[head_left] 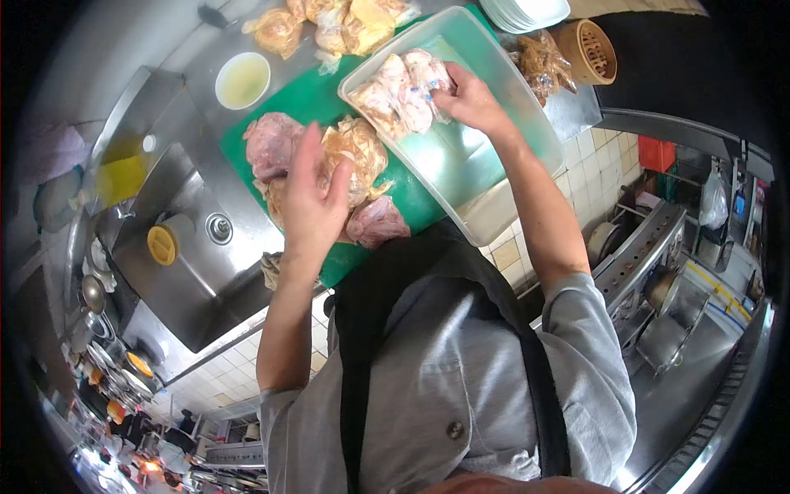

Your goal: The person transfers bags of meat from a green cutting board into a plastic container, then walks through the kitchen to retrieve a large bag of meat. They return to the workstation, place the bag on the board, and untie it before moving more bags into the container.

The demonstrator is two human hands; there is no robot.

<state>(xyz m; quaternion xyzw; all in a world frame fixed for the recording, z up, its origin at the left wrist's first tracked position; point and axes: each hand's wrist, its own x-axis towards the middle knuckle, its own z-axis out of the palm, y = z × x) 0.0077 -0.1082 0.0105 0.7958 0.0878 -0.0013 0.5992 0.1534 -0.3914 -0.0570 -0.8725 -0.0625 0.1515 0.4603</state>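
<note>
My left hand (pixel 317 198) hovers over the green cutting board (pixel 420 202) with its fingers stretched and spread, holding nothing. Beneath and around it lie pieces of raw poultry: a pinkish piece (pixel 273 144), a yellowish-skinned piece (pixel 358 156) and another pink piece (pixel 377 222). They are partly hidden by the hand. Over a clear plastic tub (pixel 465 193), my right hand (pixel 473 99) grips the right end of a whitish-pink bagged meat bundle (pixel 399 90) between thumb and fingers. The bundle lies at the tub's far left side. The tub rests partly on the board.
Left of the board is a steel sink (pixel 177 263) with a yellow-lidded container (pixel 163 244). A white bowl of pale liquid (pixel 243 81) and more yellowish poultry (pixel 362 25) sit behind. White plates (pixel 527 12), a bagged brown item (pixel 543 66) and a bamboo steamer (pixel 588 51) stand at right.
</note>
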